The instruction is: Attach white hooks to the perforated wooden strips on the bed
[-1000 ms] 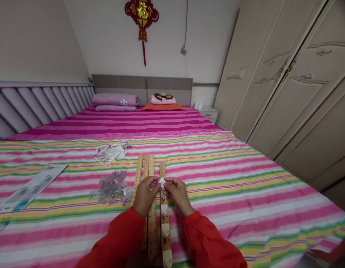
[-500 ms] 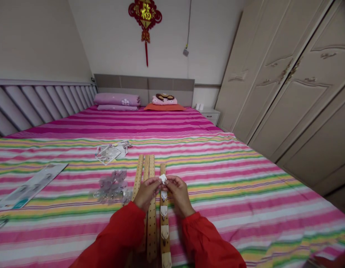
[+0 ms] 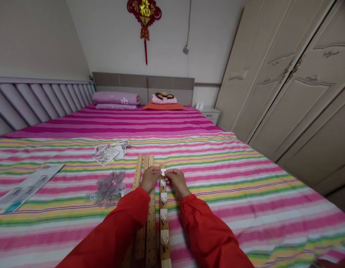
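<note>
Between the fingertips of my left hand (image 3: 149, 179) and my right hand (image 3: 177, 182) is a small white wall hook (image 3: 163, 171). Both hands pinch it from either side, at the far end of a wooden strip (image 3: 162, 207). Down that strip runs a row of several similar hooks, among them a white hook (image 3: 163, 197) and a cream hook (image 3: 164, 236). Left of it lie further wooden strips (image 3: 151, 223) with rows of small holes, partly covered by my left hand and sleeve. Whether the held hook touches the strip is hard to tell.
On the striped bedspread (image 3: 245, 193), left of the strips, lies a pile of small clear plastic pieces (image 3: 109, 186). Behind it are clear packets (image 3: 107, 153), and farther left a long packaging card (image 3: 30, 186). A wardrobe (image 3: 295, 93) stands at the right.
Both hands have moved farther along the strip with the white hook, toward its far end. The hook now appears lower over the wood and more upright.
</note>
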Demonstrator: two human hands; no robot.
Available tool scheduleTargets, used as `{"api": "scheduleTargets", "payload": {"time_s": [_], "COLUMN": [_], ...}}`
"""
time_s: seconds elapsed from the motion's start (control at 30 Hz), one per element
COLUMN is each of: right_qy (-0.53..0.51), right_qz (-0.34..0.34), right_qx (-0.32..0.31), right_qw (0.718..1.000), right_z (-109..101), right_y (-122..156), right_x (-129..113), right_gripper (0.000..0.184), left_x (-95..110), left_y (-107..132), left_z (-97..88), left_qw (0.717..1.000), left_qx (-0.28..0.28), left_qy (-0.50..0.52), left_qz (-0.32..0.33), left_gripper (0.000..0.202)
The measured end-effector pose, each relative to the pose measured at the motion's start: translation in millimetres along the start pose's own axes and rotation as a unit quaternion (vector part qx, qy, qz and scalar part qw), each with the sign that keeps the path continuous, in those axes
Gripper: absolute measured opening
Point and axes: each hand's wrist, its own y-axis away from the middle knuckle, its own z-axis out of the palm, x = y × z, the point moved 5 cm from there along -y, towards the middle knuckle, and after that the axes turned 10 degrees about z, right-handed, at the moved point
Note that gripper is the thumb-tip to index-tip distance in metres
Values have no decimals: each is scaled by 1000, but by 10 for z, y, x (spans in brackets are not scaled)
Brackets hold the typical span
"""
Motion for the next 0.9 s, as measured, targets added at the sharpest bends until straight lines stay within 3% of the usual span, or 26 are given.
{"api": "scheduleTargets", "payload": {"time_s": [0.2, 0.63, 0.9], "right_qy": [25, 34, 42], "right_qz": [14, 19, 25], "right_qx": [23, 38, 47], "right_qw": [999, 999, 998], "right_z": [-2, -26, -48], "right_y": [-165, -279, -308], "right_x": [128, 215, 248], "right_gripper": [15, 12, 12], "left_x": [-186, -84, -106], "left_y": [-51, -7, 13], "left_z": [33, 113, 155], "left_qw": [987, 949, 909], "left_qx": [-33, -96, -115], "left_qy": [-158, -293, -388], "left_qz": [24, 66, 102], "left_gripper": [12, 23, 22]}}
